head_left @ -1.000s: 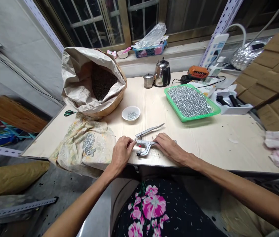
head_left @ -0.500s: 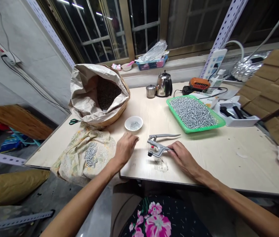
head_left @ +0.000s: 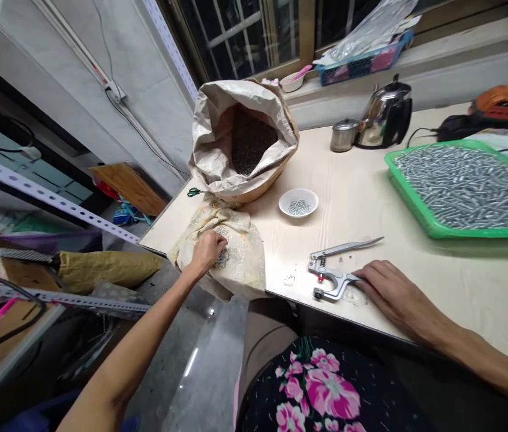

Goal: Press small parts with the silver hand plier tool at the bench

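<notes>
My left hand (head_left: pixel 207 251) is over a small pile of silvery metal pins (head_left: pixel 222 259) on a patterned cloth (head_left: pixel 245 255). Its fingers are drawn together at the pile, and what they pinch is hidden. My right hand (head_left: pixel 395 294) grips the lower handle of hand press pliers (head_left: pixel 337 282), which rest on the table near its front edge. The upper handle of the pliers stands apart from the lower one, and a small red part shows between the jaws. Beyond both hands, a white bowl (head_left: pixel 285 207) contains some similar pins.
A large paper sack (head_left: pixel 213 114) with dark contents stands open behind the cloth, green-handled scissors (head_left: pixel 194 192) beside it. To the right lies a green tray (head_left: pixel 433 227) full of metal pins. A kettle (head_left: pixel 382 117) and metal canister (head_left: pixel 342 135) stand at the back.
My left hand has moved left from near the bowl to the pins on the cloth. The view has turned left. My right hand stays on the pliers.
</notes>
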{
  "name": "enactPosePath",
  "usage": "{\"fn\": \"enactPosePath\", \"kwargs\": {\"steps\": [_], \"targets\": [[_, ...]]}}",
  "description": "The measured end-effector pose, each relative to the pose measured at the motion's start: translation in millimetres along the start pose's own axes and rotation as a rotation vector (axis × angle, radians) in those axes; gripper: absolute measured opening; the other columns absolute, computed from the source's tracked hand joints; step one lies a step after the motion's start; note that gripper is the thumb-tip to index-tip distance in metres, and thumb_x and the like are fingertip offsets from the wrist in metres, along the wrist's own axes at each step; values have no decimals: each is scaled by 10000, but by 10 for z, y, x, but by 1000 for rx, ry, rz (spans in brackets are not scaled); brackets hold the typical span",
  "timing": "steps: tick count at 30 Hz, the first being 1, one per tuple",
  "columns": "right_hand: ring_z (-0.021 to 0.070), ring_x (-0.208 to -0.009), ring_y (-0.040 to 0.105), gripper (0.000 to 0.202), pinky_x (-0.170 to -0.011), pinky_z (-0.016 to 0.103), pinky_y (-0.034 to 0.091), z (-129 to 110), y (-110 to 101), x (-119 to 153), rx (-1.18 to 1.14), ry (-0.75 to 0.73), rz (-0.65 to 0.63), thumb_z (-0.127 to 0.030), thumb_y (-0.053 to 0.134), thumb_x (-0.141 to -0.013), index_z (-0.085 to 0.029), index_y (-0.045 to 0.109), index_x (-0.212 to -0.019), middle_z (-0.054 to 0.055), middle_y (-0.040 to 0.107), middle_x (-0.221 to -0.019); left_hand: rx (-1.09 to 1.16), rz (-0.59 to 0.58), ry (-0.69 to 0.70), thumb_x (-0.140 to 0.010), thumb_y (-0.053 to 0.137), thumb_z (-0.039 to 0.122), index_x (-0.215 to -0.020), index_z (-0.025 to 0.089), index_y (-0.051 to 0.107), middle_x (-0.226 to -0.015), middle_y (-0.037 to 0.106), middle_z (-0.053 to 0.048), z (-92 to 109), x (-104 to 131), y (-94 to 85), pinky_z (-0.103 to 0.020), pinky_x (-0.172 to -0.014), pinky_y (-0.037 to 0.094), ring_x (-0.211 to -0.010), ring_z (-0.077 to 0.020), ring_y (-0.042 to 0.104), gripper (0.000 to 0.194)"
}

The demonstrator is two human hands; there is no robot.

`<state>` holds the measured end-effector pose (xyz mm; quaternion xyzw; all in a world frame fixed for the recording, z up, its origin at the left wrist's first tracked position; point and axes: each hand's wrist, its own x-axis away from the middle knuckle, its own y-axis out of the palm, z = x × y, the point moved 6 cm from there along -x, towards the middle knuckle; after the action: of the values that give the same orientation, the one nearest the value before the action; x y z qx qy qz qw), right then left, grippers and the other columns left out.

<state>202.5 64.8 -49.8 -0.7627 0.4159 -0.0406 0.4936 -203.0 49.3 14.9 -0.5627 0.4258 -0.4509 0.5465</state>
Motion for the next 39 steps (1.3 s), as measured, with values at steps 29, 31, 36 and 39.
{"fn": "enactPosePath", "kwargs": {"steps": [29, 31, 36, 39], "targets": [[174, -730, 492, 183, -624, 304, 352, -327, 69, -371, 228, -6, -135, -199, 356, -1010, -214, 493, -889, 35, 538, -873, 539, 122, 10, -794, 531, 325, -878, 161, 656, -833, 676, -69, 320, -29, -25, -304, -709, 490, -756, -199, 614, 224], [177, -721, 484, 182, -602, 306, 323, -362, 31, -379, 313, -30, -104, -184, 362, -1001, -209, 500, -885, 39, 536, -865, 875, 9, -18, -762, 582, 405, -968, 149, 669, -838, 686, -54, 606, 132, 89, -281, -628, 487, -663, -165, 602, 341], [188, -715, 467, 221, -615, 323, 310, -459, 11, -398, 439, -101, -69, -119, 350, -982, -198, 534, -887, 56, 557, -847, 1259, -168, -101, -683, 697, 421, -875, 135, 698, -707, 665, -20, 1347, 519, 474, -246, -592, 469, -582, -120, 567, 344], [190, -723, 468, 243, -630, 323, 319, -476, 16, -382, 479, -118, -62, -112, 337, -986, -194, 547, -896, 62, 568, -847, 1320, -152, -102, -703, 696, 418, -824, 135, 707, -631, 629, 1, 1542, 612, 634, -234, -578, 448, -571, -113, 545, 309]]}}
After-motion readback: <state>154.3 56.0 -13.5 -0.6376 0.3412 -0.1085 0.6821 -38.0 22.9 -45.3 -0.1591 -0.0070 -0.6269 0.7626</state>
